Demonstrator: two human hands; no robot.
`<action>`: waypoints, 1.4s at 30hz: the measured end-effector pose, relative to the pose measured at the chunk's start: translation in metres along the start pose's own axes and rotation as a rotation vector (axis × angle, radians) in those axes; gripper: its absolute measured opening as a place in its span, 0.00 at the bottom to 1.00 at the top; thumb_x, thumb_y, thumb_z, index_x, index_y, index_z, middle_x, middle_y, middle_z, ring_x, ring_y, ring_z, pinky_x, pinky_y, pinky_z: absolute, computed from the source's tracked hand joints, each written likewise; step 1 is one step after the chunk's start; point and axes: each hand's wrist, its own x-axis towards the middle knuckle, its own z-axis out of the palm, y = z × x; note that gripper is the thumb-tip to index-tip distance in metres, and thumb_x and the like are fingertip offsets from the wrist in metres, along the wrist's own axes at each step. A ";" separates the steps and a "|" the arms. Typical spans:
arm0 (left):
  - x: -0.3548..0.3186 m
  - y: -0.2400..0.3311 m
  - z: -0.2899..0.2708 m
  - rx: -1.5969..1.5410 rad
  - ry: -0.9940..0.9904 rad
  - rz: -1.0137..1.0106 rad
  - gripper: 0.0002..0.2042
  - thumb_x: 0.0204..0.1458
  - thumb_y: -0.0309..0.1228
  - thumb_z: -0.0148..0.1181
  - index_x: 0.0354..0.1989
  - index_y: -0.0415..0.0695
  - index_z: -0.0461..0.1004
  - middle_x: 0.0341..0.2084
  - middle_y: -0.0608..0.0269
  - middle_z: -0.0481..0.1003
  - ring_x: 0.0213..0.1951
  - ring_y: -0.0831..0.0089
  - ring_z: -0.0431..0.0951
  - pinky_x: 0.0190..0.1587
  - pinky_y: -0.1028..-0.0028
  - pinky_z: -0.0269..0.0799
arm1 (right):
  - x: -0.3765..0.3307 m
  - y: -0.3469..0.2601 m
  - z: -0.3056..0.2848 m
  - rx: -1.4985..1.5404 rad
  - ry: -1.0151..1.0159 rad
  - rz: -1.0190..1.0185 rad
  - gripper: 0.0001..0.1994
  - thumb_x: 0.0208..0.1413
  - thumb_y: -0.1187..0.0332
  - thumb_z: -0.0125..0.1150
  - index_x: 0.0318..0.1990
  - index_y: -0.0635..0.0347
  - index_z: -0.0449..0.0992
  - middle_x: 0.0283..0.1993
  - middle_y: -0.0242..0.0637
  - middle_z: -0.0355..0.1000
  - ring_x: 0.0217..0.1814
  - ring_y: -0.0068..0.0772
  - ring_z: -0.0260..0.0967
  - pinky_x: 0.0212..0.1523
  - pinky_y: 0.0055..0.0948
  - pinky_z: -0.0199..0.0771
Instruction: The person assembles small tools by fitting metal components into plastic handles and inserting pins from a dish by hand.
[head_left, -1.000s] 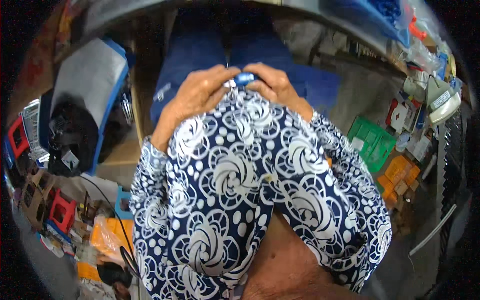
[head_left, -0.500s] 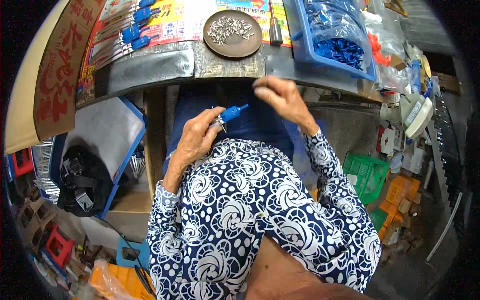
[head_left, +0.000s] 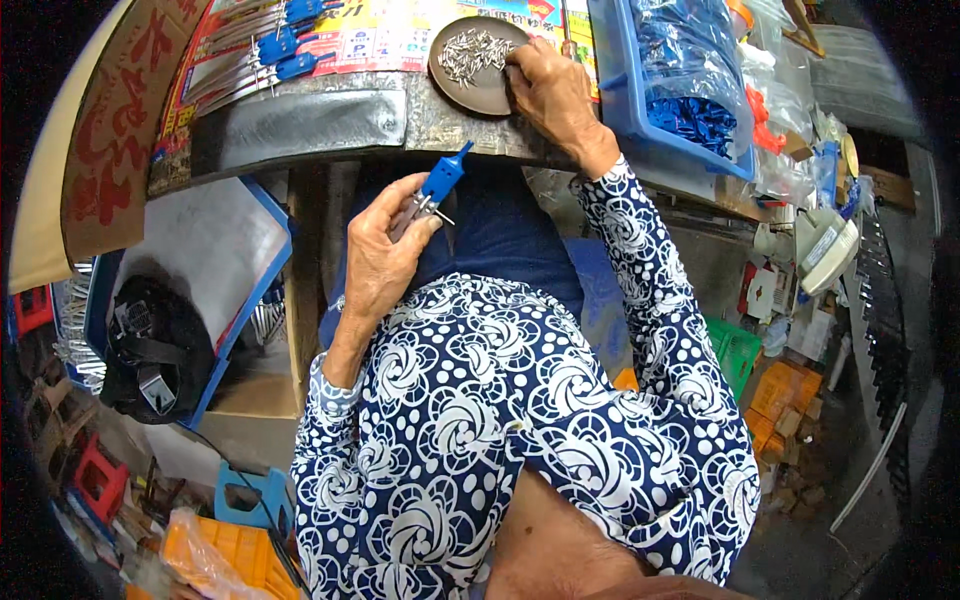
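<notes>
Right hand (head_left: 560,92) moved to plate (head_left: 478,99); grip hidden, cannot tell. Left hand (head_left: 383,245) grasping blue tool (head_left: 443,178).

Open space separates the bare left hand (head_left: 385,245) from the bare right hand (head_left: 555,90). Rightward, a rectangular blue plastic bin (head_left: 624,95) obstructs.

A workshop: the worn desk (head_left: 432,128) carries a dish (head_left: 480,99) of metal pins (head_left: 470,56), a row of blue-handled pieces (head_left: 277,46) and a bin (head_left: 622,105) of blue parts (head_left: 690,120); below sit crates (head_left: 784,393) and blurred clutter (head_left: 800,495), perhaps scrap.
</notes>
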 end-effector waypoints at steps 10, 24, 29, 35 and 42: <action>0.002 0.003 -0.005 -0.275 0.010 -0.036 0.15 0.45 0.18 0.54 0.44 0.34 0.65 0.22 0.68 0.69 0.20 0.88 0.65 0.19 0.88 0.61 | 0.003 -0.018 0.003 -0.187 -0.057 -0.153 0.06 0.41 0.76 0.52 0.28 0.60 0.63 0.26 0.42 0.63 0.25 0.44 0.66 0.24 0.37 0.66; 0.030 0.013 -0.004 -0.295 0.017 -0.024 0.16 0.49 0.22 0.50 0.47 0.30 0.62 0.26 0.57 0.72 0.22 0.79 0.70 0.23 0.83 0.67 | 0.011 -0.022 -0.005 0.091 0.149 -0.112 0.05 0.47 0.73 0.52 0.30 0.64 0.66 0.22 0.42 0.66 0.22 0.40 0.65 0.23 0.31 0.64; 0.043 0.025 -0.002 -0.266 0.075 0.025 0.14 0.48 0.20 0.50 0.44 0.28 0.63 0.21 0.60 0.71 0.20 0.81 0.70 0.19 0.84 0.67 | 0.017 -0.048 -0.023 0.547 0.026 0.278 0.08 0.47 0.70 0.57 0.30 0.66 0.70 0.21 0.26 0.65 0.23 0.12 0.59 0.21 0.16 0.59; 0.054 0.031 0.003 -0.267 0.100 0.039 0.13 0.47 0.19 0.50 0.42 0.28 0.64 0.19 0.59 0.70 0.18 0.79 0.72 0.16 0.84 0.65 | 0.022 -0.068 -0.037 1.326 -0.139 0.599 0.08 0.46 0.73 0.59 0.34 0.67 0.72 0.23 0.29 0.68 0.20 0.13 0.59 0.20 0.13 0.56; 0.058 0.031 0.009 -0.202 0.119 0.099 0.13 0.47 0.19 0.51 0.41 0.28 0.64 0.18 0.60 0.70 0.17 0.79 0.72 0.14 0.84 0.64 | 0.024 -0.065 -0.030 1.388 -0.176 0.651 0.08 0.47 0.74 0.59 0.33 0.67 0.70 0.21 0.29 0.67 0.19 0.14 0.60 0.19 0.12 0.56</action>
